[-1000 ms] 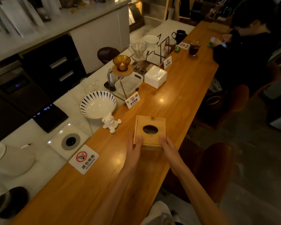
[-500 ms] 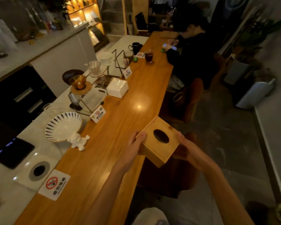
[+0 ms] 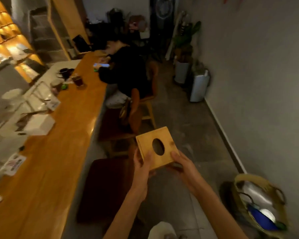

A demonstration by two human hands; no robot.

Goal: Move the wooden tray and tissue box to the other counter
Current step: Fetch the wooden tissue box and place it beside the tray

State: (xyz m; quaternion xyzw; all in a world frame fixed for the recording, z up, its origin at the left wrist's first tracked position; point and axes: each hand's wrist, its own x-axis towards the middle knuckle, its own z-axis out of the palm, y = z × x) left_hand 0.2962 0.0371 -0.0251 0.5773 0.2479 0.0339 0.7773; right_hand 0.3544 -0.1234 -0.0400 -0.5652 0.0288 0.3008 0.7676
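Compared with half a second ago, the wooden tissue box (image 3: 156,147) has left the airspace at the counter's edge and is now held well clear of the wooden counter (image 3: 59,152), out over the grey floor (image 3: 188,126) to the right. The view has swung right; a woven bag (image 3: 261,202) now shows at the near right.

The box is carried in mid-air between both hands. Its top face with the oval opening is turned upward and tipped slightly toward the near side. The box is roughly square, so no long axis can be told; the oval runs near-to-far, leaning left at its far end.

The left hand (image 3: 141,167) is closed on the near left corner, thumb on the top face. The right hand (image 3: 183,167) is closed on the near right corner, thumb on top, fingers underneath.

A dark stool (image 3: 104,188) stands below, left of the box. A seated person (image 3: 126,71) is at the far end of the counter.
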